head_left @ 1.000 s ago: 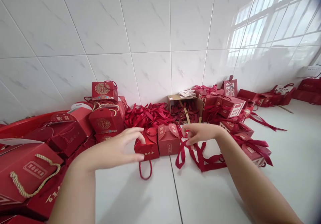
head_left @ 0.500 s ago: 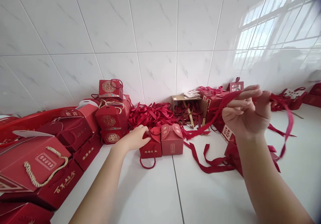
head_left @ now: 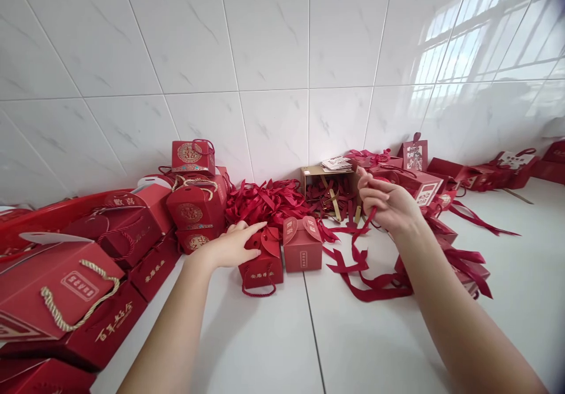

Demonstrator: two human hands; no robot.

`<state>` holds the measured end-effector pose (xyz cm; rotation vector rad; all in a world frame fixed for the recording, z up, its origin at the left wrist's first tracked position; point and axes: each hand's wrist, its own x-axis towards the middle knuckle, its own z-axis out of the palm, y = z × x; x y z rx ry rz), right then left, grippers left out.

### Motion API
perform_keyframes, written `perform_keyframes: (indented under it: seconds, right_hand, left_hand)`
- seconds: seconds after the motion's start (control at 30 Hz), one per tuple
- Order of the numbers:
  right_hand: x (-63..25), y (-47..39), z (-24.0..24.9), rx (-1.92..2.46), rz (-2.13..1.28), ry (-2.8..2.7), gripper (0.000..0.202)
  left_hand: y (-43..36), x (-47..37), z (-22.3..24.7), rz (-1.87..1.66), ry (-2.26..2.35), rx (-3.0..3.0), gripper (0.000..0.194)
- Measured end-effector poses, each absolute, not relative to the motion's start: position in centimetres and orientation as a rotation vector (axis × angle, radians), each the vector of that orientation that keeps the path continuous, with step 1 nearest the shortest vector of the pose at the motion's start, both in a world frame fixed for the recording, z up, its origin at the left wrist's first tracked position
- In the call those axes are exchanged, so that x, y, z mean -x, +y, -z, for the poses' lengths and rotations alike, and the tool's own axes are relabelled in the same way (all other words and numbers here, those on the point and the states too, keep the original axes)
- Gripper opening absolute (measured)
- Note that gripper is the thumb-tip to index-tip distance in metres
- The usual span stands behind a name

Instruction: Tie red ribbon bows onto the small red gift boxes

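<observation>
My left hand (head_left: pixel 233 247) grips a small red gift box (head_left: pixel 267 273) from its left side, thumb on the near face and index finger along the top. A twisted red rope handle droops at the front of that box. Just right of it, a lighter red gift box (head_left: pixel 302 254) with a petal-like top stands upright. Above the table on the right, my right hand (head_left: pixel 391 208) is closed on a dark red ribbon (head_left: pixel 358 252), whose tail hangs toward the table. Part of the ribbon is hidden by the fingers.
Behind the boxes lies a heap of red ribbons (head_left: pixel 269 199) beside an open cardboard box (head_left: pixel 314 172) of ribbon pieces. Stacked gift boxes (head_left: pixel 193 211) and a red basin (head_left: pixel 57 214) fill the left. More boxes (head_left: pixel 410 185) and ribbons crowd the right. A tiled wall (head_left: pixel 273 35) rises behind.
My right hand has swung left and slightly down, bringing the ribbon along. The box in my left hand has shifted a little left and turned, leaving a gap beside the lighter box.
</observation>
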<state>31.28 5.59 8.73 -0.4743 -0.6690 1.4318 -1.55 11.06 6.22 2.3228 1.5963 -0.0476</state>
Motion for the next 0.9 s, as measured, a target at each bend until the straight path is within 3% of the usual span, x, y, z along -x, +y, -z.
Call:
perform_keyframes:
  seconds: [0.27, 0.5, 0.63, 0.73, 0.8, 0.9]
  right_hand:
    - [-29.8, 8.1, -5.8, 0.930, -1.253, -1.091, 0.020]
    - [-28.8, 8.1, -4.9, 1.323, -1.053, -1.348, 0.005]
    - [-28.5, 7.4, -5.8, 1.363, -0.928, -1.459, 0.019]
    - [-28.3, 7.3, -6.0, 1.357, -0.820, -1.504, 0.016]
    - [-28.1, 7.5, -5.9, 1.353, -0.781, -1.530, 0.020]
    - [-27.8, 7.9, -5.2, 1.355, -0.773, -1.566, 0.036]
  left_hand:
    - [11.3, 0.1, -5.5, -0.167, 1.476, -2.392, 0.048]
    - [11.1, -0.1, -5.6, -0.046, 1.457, -2.377, 0.074]
    - [10.7, 0.9, -6.8, 0.074, 1.280, -2.370, 0.085]
    - [10.2, 1.8, -7.7, 0.065, 1.061, -2.359, 0.091]
    - [9.8, 2.0, -8.1, 0.024, 1.024, -2.333, 0.093]
    - [9.6, 1.1, -8.1, -0.162, 1.215, -2.293, 0.079]
